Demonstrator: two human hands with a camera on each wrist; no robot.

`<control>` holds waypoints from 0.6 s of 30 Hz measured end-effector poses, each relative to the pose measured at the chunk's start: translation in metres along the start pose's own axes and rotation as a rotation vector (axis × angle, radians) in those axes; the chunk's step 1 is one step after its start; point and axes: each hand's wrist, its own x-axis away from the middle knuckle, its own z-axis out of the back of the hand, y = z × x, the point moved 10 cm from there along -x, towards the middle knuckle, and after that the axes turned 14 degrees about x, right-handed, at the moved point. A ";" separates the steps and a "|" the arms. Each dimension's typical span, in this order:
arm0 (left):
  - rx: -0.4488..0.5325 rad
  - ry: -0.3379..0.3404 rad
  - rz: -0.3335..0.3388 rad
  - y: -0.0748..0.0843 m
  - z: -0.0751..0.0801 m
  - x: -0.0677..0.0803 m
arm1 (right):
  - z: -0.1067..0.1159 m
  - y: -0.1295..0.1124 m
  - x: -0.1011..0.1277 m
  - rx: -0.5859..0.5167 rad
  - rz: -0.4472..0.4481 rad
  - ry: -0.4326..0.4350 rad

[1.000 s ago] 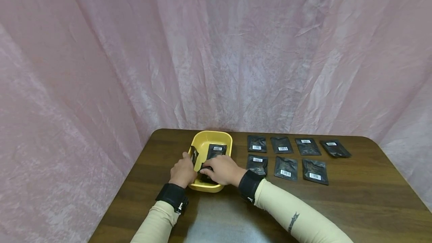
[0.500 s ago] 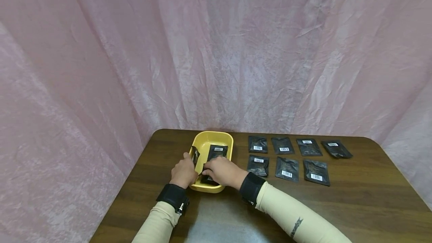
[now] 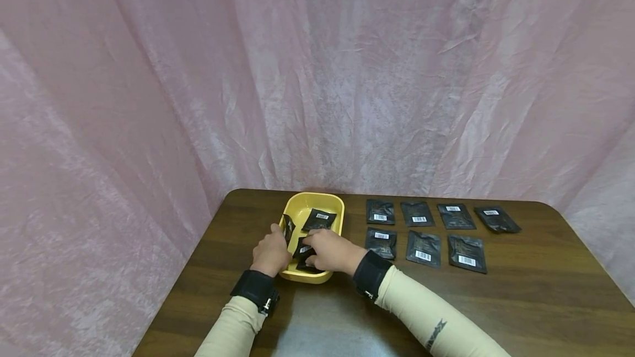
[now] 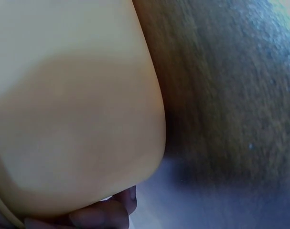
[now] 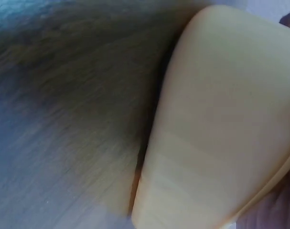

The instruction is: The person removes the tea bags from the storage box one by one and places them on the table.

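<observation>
Hands at a yellow tray (image 3: 331, 201) near the left rear of the brown worktop (image 3: 521, 296). Both forearms, in beige sleeves with black wrist straps, reach forward and meet at the tray's near end. Left hand (image 3: 271, 252) rests at the tray's near left corner, thumb raised along the left wall, where a black packet (image 3: 288, 227) leans on edge; its fingers are curled round the tray's outer wall, as the left wrist view shows by fingertips (image 4: 94, 217) under the yellow shell. Right hand (image 3: 331, 251) lies knuckles up over the tray's near right part, its fingers bent down onto a second black packet (image 3: 302, 248) inside the tray; whether they pinch it or only press on it cannot be told. A third packet (image 3: 319, 219) lies tilted in the far half of the tray, apart from both hands. Right of the tray, seven more black packets (image 3: 423, 247) with white barcode labels lie flat in two rows, four in the far row, three in the near. Pink cloth (image 3: 149, 98) hangs behind and to the sides of the worktop.
</observation>
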 end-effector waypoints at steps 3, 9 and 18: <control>0.003 0.000 0.006 0.000 0.000 0.000 | 0.003 0.001 0.001 0.007 0.004 0.021; 0.012 0.011 0.001 -0.001 0.000 0.001 | 0.015 -0.001 0.004 0.016 0.031 0.110; 0.015 0.001 0.012 -0.003 -0.002 -0.001 | 0.042 0.009 0.015 -0.068 0.014 0.220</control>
